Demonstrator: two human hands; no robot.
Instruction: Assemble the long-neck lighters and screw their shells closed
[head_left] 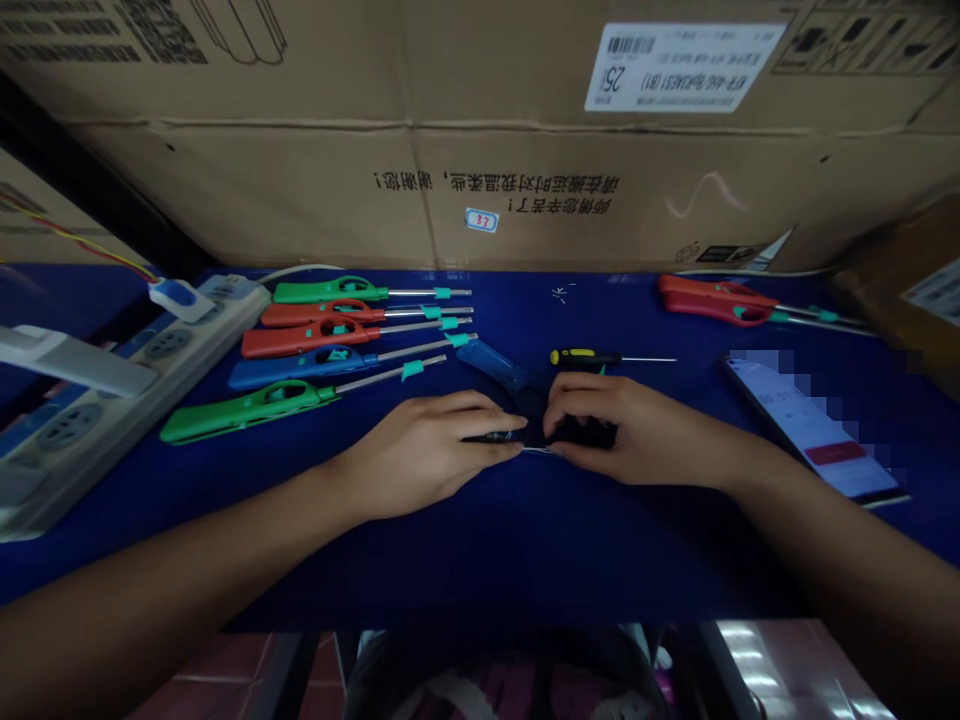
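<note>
Both hands rest on the blue table [480,540] and meet at its middle. My left hand [431,450] is closed, pinching a thin dark rod-like part at its fingertips. My right hand [622,430] is curled over a small black part [581,432], with thin wires showing between the hands. A blue lighter shell [491,363] lies just behind the fingers. A small yellow-and-black screwdriver [592,357] lies just beyond my right hand.
Several long-nosed utility lighters, green, red and blue [330,355], lie in a row at back left. A white power strip [112,380] runs along the left edge. Another red lighter [720,300] lies back right, a lit phone [814,425] at right. Cardboard boxes [480,130] wall the back.
</note>
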